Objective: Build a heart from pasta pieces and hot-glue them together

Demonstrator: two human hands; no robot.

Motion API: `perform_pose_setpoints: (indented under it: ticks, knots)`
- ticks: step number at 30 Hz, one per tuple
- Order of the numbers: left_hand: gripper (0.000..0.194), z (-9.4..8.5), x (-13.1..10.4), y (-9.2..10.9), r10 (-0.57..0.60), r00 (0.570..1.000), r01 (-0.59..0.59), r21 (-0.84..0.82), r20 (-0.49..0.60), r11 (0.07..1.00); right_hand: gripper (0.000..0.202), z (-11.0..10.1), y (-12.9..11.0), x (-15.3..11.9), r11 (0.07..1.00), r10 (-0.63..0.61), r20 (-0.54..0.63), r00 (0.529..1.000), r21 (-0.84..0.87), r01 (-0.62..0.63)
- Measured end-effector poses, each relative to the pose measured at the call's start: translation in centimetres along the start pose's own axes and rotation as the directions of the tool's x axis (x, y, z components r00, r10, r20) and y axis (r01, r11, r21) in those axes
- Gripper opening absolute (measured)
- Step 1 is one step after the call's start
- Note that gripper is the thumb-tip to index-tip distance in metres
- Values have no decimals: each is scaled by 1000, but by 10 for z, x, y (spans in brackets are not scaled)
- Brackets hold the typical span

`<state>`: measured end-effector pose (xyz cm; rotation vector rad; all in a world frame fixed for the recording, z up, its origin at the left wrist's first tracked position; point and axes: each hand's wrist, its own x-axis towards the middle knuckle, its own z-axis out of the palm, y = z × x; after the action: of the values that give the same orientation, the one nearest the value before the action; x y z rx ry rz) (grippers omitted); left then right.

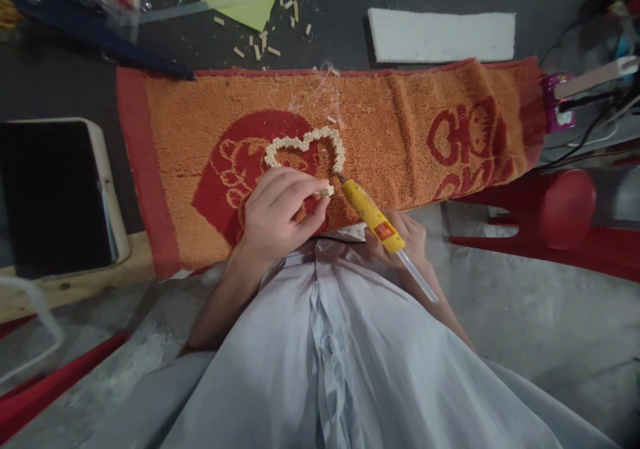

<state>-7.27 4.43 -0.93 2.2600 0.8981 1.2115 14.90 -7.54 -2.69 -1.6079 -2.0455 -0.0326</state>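
Small cream-coloured pieces are joined into a heart-shaped outline (pixel 303 144), which lies over the orange and red towel (pixel 380 136). My left hand (pixel 280 212) covers its lower left side, thumb and forefinger closed on the end of the outline near the middle. In my right hand (pixel 410 236) is a yellow hot glue gun (pixel 373 214), a clear glue stick (pixel 419 277) sticking out of its back. Its metal tip is at the right-hand end of the outline; whether they touch I cannot tell. The right fingers are partly hidden behind the glue gun.
Several loose cream pieces (pixel 257 52) are scattered beyond the towel, near a yellow-green sheet (pixel 240 2). A white foam strip (pixel 443 36) lies at the back right. At left rests a dark-screened tablet (pixel 60 196). Cables run along the right, above a red chair (pixel 565 209).
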Motion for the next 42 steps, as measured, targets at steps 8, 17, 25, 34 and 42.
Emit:
perform_pose_setpoints:
  ticks: [8, 17, 25, 34, 42]
  knots:
    - [11, 0, -1, -1, -17, 1000, 16, 30, 19, 999, 21, -1, 0, -1, 999, -19, 19, 1000, -44, 20]
    - [7, 3, 0, 4, -118, 993, 115, 115, 16, 987, 25, -18, 12, -6, 997, -28, -14, 999, 66, 29]
    - [11, 13, 4, 21, -359, 931, 330, 268, 65, 905, 20, -34, 50, 13, 990, -61, -91, 994, -133, 48]
    - [14, 25, 11, 37, -457, 888, 404, 393, 48, 826, 32, -36, 98, 62, 930, 180, 71, 981, -338, -146]
    - [9, 36, 11, 41, -450, 893, 403, 484, -22, 777, 37, -45, 113, 88, 966, 152, 300, 942, -246, -77]
